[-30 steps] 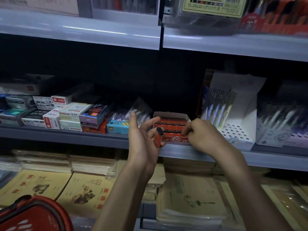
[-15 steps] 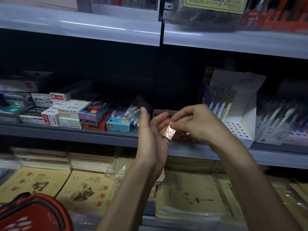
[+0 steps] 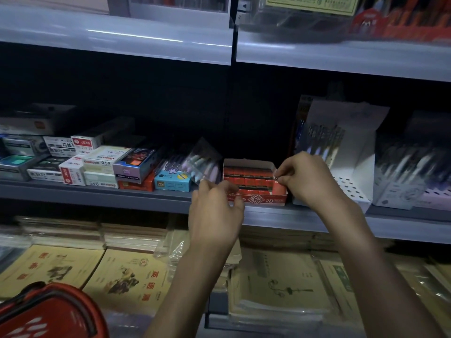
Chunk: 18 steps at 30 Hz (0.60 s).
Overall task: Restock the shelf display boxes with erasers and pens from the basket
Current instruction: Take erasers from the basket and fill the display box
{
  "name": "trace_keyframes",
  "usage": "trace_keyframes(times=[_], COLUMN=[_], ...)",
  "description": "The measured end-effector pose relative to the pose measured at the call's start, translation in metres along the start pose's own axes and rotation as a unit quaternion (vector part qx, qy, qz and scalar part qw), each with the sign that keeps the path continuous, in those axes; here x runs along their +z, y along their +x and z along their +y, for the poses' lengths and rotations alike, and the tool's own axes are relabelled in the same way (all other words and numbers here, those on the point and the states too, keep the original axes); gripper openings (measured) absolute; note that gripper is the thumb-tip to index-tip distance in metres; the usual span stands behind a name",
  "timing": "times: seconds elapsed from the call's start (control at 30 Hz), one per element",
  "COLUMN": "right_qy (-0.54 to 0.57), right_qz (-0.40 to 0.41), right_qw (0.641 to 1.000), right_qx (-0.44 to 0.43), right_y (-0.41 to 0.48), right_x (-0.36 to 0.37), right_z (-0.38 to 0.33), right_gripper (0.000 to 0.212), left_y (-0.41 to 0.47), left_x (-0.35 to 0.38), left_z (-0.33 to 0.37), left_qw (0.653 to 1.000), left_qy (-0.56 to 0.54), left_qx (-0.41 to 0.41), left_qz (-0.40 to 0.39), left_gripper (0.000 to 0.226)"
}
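Grey metal shelving fills a dim store aisle, and the middle shelf (image 3: 97, 196) carries most of the stock. Near the middle of its front edge sits an open red display box (image 3: 256, 200) marked 2B, with red-and-black erasers packed in rows inside it. The right hand (image 3: 312, 181) reaches over the right end of this box. Its thumb and forefinger pinch the top of one eraser (image 3: 279, 189), which stands upright in the box's front right corner, and its other fingers are curled in behind.

The left hand (image 3: 214, 213) hangs just before the shelf's front edge, at the box's front left corner, with its back to the camera and its fingers loosely bent. Whether it has anything in its palm cannot be told from this side.

Just beside the right hand, further along the shelf toward its right end, stand white pen display boxes (image 3: 351, 172) with their back flaps up (the pens inside are blurred). Left of the eraser box a clear pack of pens (image 3: 202, 162) leans on a small blue box (image 3: 173, 182), and beyond them stacked stationery boxes (image 3: 97, 162) run to the shelf's left end.

On the shelf below lie yellow exercise books (image 3: 129, 279) in plastic wrap. A red basket (image 3: 73, 318) shows at the bottom left corner of the view.
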State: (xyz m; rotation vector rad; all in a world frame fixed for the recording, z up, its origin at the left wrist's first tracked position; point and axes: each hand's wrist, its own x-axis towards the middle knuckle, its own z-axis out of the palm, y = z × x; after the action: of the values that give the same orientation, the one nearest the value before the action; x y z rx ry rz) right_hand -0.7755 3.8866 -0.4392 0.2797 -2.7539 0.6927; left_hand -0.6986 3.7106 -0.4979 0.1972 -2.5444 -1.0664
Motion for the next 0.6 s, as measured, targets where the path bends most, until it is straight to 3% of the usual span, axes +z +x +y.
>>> trace_keyframes(times=[0.33,0.5,0.6], right_qy=[-0.069,-0.165,-0.169], right_qz=[-0.052,-0.045,-0.019], right_qw=[0.996,0.985,0.985], right_qx=[-0.007,-0.029,-0.033], right_y=[0.004,-0.001,-0.002], right_x=[0.003,0.012,0.013], right_z=[-0.002,-0.006,-0.005], right_gripper=[0.017,0.022,0.02], left_y=[-0.002,0.001,0.003], left_x=[0.007,0.012,0.014], left_z=[0.001,0.0,0.0], left_qw=[0.996,0.993,0.992], left_qy=[0.085,0.097,0.097], left_qx=[0.019,0.026,0.028], left_qz=[0.032,0.059,0.072], left_gripper=[0.035,0.036,0.038])
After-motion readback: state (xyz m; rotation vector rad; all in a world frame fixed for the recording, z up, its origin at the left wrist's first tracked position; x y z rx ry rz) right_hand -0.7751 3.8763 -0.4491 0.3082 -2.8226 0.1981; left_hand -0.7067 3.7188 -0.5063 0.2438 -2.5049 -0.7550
